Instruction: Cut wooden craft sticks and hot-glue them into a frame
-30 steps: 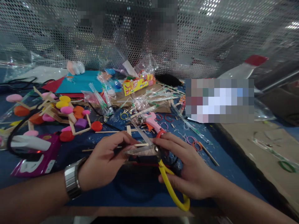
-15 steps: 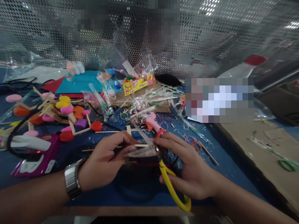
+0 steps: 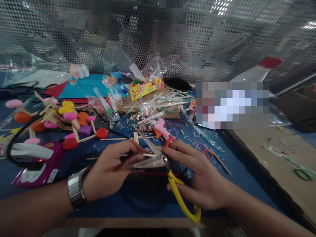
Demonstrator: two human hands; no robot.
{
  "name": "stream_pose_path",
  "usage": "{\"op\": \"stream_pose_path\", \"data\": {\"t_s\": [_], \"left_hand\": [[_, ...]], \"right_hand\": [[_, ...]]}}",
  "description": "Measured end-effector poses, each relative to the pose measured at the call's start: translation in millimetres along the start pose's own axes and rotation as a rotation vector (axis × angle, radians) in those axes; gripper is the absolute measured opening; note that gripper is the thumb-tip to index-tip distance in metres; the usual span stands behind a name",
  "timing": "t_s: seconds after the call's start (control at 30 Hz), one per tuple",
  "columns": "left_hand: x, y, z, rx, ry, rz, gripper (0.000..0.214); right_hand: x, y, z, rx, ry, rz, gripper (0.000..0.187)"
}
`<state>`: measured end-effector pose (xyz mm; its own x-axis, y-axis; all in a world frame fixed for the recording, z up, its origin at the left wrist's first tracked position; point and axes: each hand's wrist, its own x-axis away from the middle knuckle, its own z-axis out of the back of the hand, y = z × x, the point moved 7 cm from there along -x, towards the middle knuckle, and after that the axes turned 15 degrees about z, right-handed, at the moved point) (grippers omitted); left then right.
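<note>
My left hand, with a metal watch on the wrist, pinches a thin wooden stick between thumb and forefinger. My right hand grips yellow-handled scissors whose steel blades are spread apart around the stick. Both hands meet low in the middle, above the blue table top.
Coloured caps joined by wooden sticks lie at the left beside a purple packet and a black cable. A pink glue gun, rubber bands, plastic bags, a yellow box and cardboard lie behind and right. A perforated metal screen closes the back.
The scissor blades have opened a little wider around the stick. Both hands stay in nearly the same place.
</note>
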<state>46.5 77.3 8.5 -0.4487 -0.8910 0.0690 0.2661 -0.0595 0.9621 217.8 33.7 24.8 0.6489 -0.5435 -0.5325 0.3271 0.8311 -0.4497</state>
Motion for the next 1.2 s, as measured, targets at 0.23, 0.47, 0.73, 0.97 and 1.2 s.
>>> {"op": "stream_pose_path", "data": {"t_s": [0.23, 0.47, 0.73, 0.97, 1.2], "left_hand": [[2.6, 2.7, 3.5, -0.107, 0.055, -0.017, 0.013], [3.5, -5.5, -0.1, -0.072, 0.002, 0.050, 0.015], [3.9, 6.9, 4.4, -0.157, 0.080, -0.047, 0.013], [4.0, 6.6, 3.6, -0.161, 0.077, -0.064, 0.014], [5.5, 4.9, 3.9, -0.188, 0.080, -0.061, 0.015]], "right_hand": [[-0.8, -0.9, -0.8, -0.034, -0.025, 0.047, 0.057], [1.3, 2.8, 1.2, 0.009, 0.048, -0.018, 0.046], [-0.2, 2.7, 3.0, 0.069, 0.030, -0.017, 0.052], [0.8, 1.7, 1.8, 0.064, 0.022, 0.002, 0.052], [1.6, 1.7, 1.0, 0.032, 0.017, 0.014, 0.054]]}}
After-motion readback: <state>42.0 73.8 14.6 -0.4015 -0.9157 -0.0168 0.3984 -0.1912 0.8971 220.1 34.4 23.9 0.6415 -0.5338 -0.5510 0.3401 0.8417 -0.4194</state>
